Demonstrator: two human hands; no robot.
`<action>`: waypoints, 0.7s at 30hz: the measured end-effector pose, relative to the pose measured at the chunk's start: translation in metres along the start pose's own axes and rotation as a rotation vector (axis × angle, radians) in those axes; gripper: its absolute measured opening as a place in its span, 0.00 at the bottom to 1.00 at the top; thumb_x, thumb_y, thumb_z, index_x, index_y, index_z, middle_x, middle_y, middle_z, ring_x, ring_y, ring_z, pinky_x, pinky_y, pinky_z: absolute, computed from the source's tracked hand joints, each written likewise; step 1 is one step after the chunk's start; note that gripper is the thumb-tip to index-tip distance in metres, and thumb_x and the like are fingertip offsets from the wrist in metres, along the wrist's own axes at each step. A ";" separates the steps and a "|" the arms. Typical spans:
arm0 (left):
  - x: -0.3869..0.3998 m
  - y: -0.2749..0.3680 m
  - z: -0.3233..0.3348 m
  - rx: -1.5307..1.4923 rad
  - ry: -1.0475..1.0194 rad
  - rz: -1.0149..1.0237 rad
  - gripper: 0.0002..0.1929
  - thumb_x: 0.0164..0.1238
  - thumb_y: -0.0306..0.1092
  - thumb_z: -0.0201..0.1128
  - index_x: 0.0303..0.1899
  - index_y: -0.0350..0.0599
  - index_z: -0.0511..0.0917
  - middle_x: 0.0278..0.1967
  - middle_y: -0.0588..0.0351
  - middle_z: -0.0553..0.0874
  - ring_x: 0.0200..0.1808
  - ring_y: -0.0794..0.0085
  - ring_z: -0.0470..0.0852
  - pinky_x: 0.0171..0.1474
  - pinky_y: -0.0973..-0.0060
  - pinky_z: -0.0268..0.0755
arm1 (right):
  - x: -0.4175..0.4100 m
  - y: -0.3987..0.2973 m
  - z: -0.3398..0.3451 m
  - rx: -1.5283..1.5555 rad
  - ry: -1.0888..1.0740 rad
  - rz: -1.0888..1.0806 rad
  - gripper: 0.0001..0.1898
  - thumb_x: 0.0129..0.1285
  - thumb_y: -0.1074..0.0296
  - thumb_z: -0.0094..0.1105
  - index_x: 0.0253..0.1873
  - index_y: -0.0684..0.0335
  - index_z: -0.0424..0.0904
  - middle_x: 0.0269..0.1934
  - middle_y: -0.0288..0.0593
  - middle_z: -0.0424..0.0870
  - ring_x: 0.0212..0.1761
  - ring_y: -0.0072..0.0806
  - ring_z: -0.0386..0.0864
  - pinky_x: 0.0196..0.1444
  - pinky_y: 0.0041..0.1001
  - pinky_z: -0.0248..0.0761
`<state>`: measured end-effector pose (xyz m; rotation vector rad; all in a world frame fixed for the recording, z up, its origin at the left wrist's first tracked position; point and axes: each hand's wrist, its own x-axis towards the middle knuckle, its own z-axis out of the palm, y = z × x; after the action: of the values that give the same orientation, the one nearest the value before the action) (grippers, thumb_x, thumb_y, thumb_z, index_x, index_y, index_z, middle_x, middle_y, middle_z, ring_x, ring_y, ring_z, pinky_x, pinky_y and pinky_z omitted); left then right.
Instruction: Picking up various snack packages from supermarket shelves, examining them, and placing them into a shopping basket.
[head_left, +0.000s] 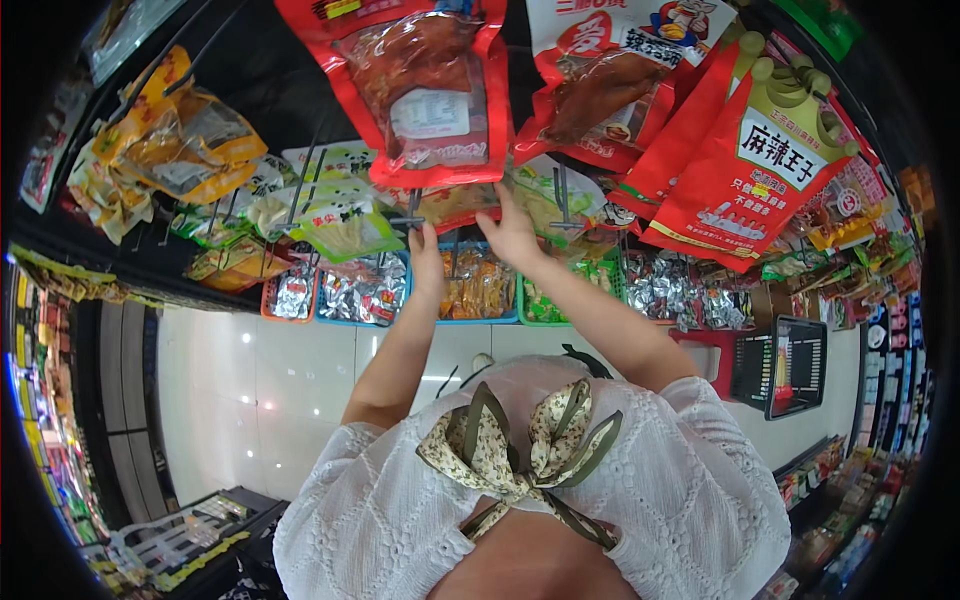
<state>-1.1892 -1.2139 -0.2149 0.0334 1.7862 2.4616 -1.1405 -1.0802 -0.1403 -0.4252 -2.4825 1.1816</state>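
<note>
Both my arms reach up to a rack of hanging snack pouches. My right hand (512, 232) is at the right edge of a red-edged clear pouch (454, 204), its thumb over the lower corner and its fingers higher up. My left hand (427, 259) is upright by that pouch's lower left side, fingertips near the end of a metal peg hook (407, 221). Whether those fingertips grip anything is hard to see. Directly above hangs a large red pouch of brown cured meat (420, 67), which hides the top of the lower pouch.
Green-and-white pouches (349, 229) hang on the left, red printed bags (750, 165) on the right. Under the pegs stand a blue basket of orange packets (480, 285) and a green basket (570, 296). A black shopping basket (796, 367) is on the right; pale floor tiles (247, 390) lie below.
</note>
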 end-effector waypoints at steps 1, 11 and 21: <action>-0.018 0.003 0.012 0.030 0.004 -0.108 0.28 0.65 0.49 0.48 0.56 0.33 0.60 0.54 0.47 0.68 0.54 0.67 0.66 0.54 0.77 0.57 | -0.015 0.009 -0.003 -0.005 0.016 -0.038 0.31 0.53 0.65 0.54 0.60 0.70 0.55 0.57 0.60 0.63 0.59 0.46 0.61 0.59 0.31 0.55; -0.170 -0.058 0.068 0.039 -0.214 -0.570 0.24 0.65 0.50 0.47 0.47 0.36 0.71 0.44 0.53 0.76 0.46 0.72 0.71 0.50 0.77 0.61 | -0.150 0.070 -0.054 0.031 -0.492 0.321 0.19 0.54 0.66 0.51 0.51 0.66 0.66 0.44 0.52 0.76 0.47 0.44 0.73 0.48 0.33 0.66; -0.308 -0.072 0.218 0.093 -0.500 -0.766 0.16 0.62 0.50 0.52 0.36 0.46 0.72 0.25 0.64 0.72 0.26 0.82 0.68 0.28 0.79 0.60 | -0.268 0.134 -0.222 0.122 -0.171 0.448 0.21 0.49 0.71 0.51 0.51 0.67 0.66 0.43 0.53 0.76 0.45 0.44 0.74 0.47 0.33 0.67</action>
<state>-0.8612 -1.0140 -0.2029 -0.0238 1.3486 1.6484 -0.7888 -0.9595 -0.1661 -0.9162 -2.5134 1.5880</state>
